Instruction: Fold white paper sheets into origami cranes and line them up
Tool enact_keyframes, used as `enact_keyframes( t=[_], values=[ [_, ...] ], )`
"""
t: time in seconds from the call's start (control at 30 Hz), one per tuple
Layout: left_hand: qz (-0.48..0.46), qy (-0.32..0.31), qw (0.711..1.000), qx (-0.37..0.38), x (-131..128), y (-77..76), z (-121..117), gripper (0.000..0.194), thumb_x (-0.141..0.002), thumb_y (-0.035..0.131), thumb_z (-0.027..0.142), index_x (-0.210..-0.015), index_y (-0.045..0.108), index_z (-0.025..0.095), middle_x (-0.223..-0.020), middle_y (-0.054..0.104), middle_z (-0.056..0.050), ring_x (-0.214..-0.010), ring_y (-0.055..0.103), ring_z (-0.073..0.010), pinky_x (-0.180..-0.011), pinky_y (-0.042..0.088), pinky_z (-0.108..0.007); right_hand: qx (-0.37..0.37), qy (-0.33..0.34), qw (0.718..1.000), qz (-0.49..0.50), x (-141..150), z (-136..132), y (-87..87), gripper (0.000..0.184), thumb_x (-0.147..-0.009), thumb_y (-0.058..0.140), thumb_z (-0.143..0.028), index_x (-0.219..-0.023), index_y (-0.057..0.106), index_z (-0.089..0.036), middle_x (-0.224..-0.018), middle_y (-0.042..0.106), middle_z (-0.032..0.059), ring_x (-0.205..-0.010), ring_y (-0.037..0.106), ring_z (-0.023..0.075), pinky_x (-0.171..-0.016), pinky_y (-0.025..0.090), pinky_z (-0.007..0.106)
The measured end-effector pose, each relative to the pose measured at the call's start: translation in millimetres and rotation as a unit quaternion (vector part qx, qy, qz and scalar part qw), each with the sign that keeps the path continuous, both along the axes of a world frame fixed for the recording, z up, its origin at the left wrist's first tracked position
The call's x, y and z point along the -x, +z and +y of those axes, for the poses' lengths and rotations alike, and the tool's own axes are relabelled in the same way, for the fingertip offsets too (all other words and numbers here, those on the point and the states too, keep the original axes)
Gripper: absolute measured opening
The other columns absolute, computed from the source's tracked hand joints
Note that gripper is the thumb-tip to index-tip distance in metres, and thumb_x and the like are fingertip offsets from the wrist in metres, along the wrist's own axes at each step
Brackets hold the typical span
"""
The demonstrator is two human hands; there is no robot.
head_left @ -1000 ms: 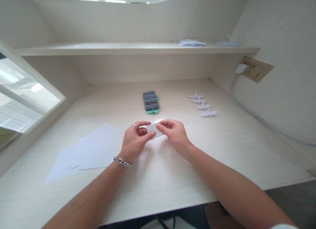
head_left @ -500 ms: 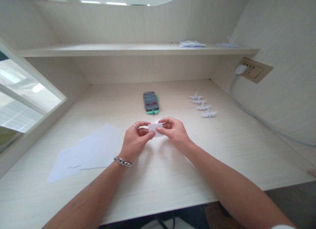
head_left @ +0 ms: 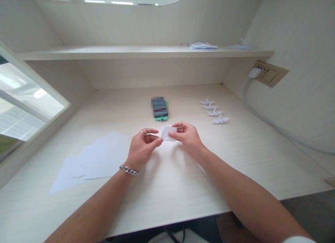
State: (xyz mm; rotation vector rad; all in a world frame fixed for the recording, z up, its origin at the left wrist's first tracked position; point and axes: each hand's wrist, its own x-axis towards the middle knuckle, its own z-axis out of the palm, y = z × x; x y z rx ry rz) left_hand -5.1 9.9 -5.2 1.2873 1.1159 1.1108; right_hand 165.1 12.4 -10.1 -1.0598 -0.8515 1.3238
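A small folded square of white paper (head_left: 165, 134) is held up above the middle of the desk. My right hand (head_left: 188, 136) pinches its right side, thumb in front and fingers behind. At the lower left corner, my left hand (head_left: 142, 145) has its thumb and a finger closed on the paper's edge, while its index finger stretches out apart from the sheet. That hand wears a ring, and a chain bracelet (head_left: 129, 170) circles its wrist. Several folded paper cranes (head_left: 221, 120) stand in a row at the right.
White paper sheets (head_left: 96, 159) lie at the left. A dark, blurred-out object with a green edge (head_left: 161, 108) rests behind my hands. Papers (head_left: 203, 46) sit on the shelf (head_left: 131, 53). A cable (head_left: 277, 129) runs down from the wall socket (head_left: 270, 74).
The paper has moved slightly right and up with my right hand, and it now tilts. My left thumb has slid from the paper's front to its lower left corner.
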Motion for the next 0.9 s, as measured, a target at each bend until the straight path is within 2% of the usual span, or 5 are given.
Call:
enact_keyframes(
  t=[0.37, 0.47, 0.57, 0.7, 0.9],
  values=[
    [-0.013, 0.017, 0.998, -0.060, 0, 4.8, -3, 0.033, -0.065, 0.079, 0.025, -0.089, 0.058, 0.016, -0.066, 0.062, 0.002, -0.063, 0.060, -0.0116, -0.061, 0.046, -0.023, -0.003, -0.026, 0.999, 0.029, -5, 1, 2.9, 0.045, -0.047, 0.085, -0.025, -0.083, 0.059, -0.016, -0.061, 0.066, -0.0015, -0.057, 0.061, 0.0133, -0.058, 0.045, 0.026],
    [-0.011, 0.017, 0.998, -0.051, 3, 3.4, -1, 0.036, -0.065, 0.079, 0.026, -0.094, 0.061, 0.015, -0.069, 0.064, 0.000, -0.067, 0.061, -0.0130, -0.064, 0.047, -0.024, 0.000, -0.037, 0.999, 0.029, -10, 3, 2.7, 0.046, -0.046, 0.085, -0.025, -0.083, 0.059, -0.017, -0.062, 0.067, -0.0012, -0.058, 0.062, 0.0139, -0.059, 0.045, 0.027],
    [-0.004, -0.021, 1.000, -0.022, 1, 1.3, -2, 0.037, -0.066, 0.079, 0.031, -0.096, 0.065, 0.014, -0.077, 0.069, -0.004, -0.071, 0.064, -0.0155, -0.067, 0.049, -0.026, -0.003, -0.020, 0.999, 0.034, -9, 3, 0.9, 0.046, -0.047, 0.085, -0.026, -0.084, 0.059, -0.017, -0.063, 0.067, -0.0008, -0.060, 0.062, 0.0147, -0.060, 0.046, 0.028],
    [0.025, -0.058, 0.998, -0.012, -3, -0.1, -3, 0.030, -0.068, 0.077, 0.037, -0.086, 0.069, 0.014, -0.077, 0.071, -0.006, -0.069, 0.064, -0.0164, -0.066, 0.050, -0.028, -0.007, 0.005, 1.000, 0.028, -1, 0, -2.1, 0.044, -0.047, 0.085, -0.025, -0.083, 0.060, -0.016, -0.063, 0.068, -0.0001, -0.058, 0.062, 0.0145, -0.059, 0.046, 0.027],
    [0.062, -0.040, 0.996, -0.056, 1, -2.6, 1, 0.024, -0.073, 0.073, 0.038, -0.070, 0.068, 0.015, -0.067, 0.066, -0.003, -0.063, 0.058, -0.0138, -0.061, 0.045, -0.025, -0.014, 0.035, 0.999, -0.010, 4, -5, 0.1, 0.039, -0.050, 0.082, -0.024, -0.082, 0.061, -0.016, -0.064, 0.068, -0.0001, -0.057, 0.060, 0.0138, -0.059, 0.045, 0.027]
  ],
)
